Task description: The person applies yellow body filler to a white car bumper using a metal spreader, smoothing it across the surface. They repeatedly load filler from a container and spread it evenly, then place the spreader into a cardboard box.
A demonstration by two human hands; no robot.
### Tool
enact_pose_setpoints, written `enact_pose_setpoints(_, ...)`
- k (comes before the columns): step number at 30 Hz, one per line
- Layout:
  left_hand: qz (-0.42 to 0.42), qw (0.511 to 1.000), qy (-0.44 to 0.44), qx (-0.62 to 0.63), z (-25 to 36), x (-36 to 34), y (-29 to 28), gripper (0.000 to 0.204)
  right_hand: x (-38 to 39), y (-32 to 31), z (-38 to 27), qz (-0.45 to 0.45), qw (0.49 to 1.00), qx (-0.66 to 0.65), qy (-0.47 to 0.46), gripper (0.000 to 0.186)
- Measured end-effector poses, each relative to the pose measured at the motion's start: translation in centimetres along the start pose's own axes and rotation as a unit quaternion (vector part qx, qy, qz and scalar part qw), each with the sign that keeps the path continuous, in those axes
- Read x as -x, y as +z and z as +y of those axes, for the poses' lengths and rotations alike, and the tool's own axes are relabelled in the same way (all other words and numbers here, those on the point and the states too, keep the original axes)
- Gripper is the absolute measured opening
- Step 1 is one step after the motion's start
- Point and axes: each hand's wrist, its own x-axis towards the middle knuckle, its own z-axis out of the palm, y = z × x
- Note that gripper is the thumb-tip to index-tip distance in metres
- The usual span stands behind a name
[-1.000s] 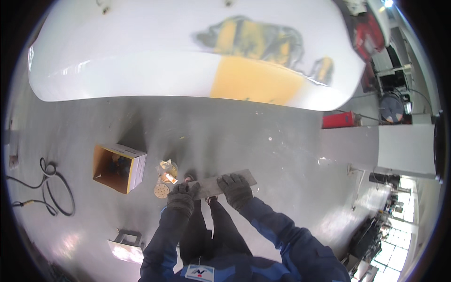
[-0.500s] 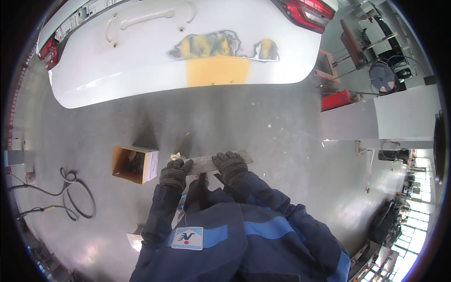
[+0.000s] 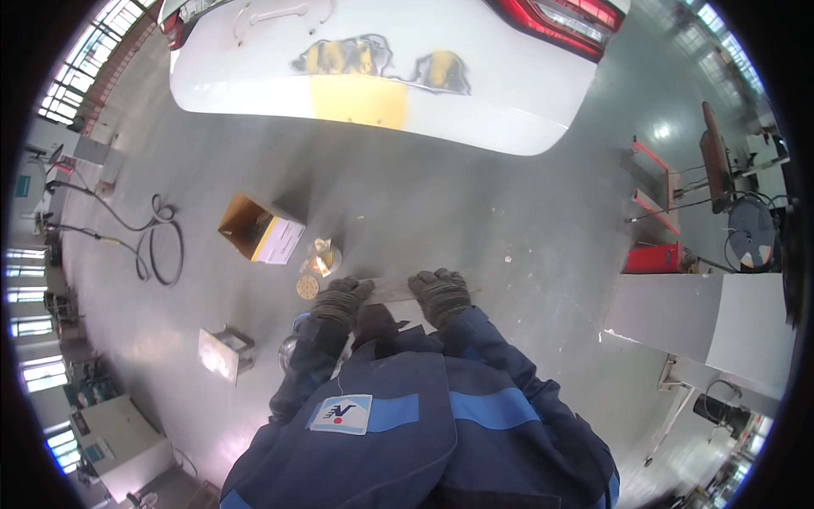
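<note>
we hold a long, flat, greyish board (image 3: 393,290) crosswise in front of our dark blue jacket (image 3: 428,407), above the smooth grey floor (image 3: 526,220). our left hand (image 3: 342,300), in a dark grey ribbed glove, has its fingers curled over the board's left end; our right hand (image 3: 439,297), gloved alike, grips it toward the right end. the board looks blurred, so we cannot tell exactly where its right tip stops. past our left hand, a round tan disc dotted with holes (image 3: 308,287) lies near an open brown cardboard box (image 3: 278,243). farther ahead stands a white car (image 3: 407,38) with a yellow patch (image 3: 358,102).
</note>
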Motion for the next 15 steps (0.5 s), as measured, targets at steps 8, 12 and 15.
enact_pose_setpoints(8, -0.049, 0.993, -0.101, -0.035, 14.4, 3.9, 1.9, 0.055, 9.6, 1.3, 7.2, 0.023, 0.999, -0.009, -0.048, 0.039)
enact_pose_setpoints(12, -0.051, 0.987, -0.151, -0.039, 18.3, 4.6, 3.2, 0.058, 10.3, 0.1, 8.1, -0.021, 0.995, 0.041, -0.085, 0.042)
enact_pose_setpoints(15, -0.001, 0.992, -0.116, 0.042, 19.5, 5.3, 5.6, 0.055, 10.2, -0.5, 8.3, -0.017, 0.984, 0.101, -0.143, 0.042)
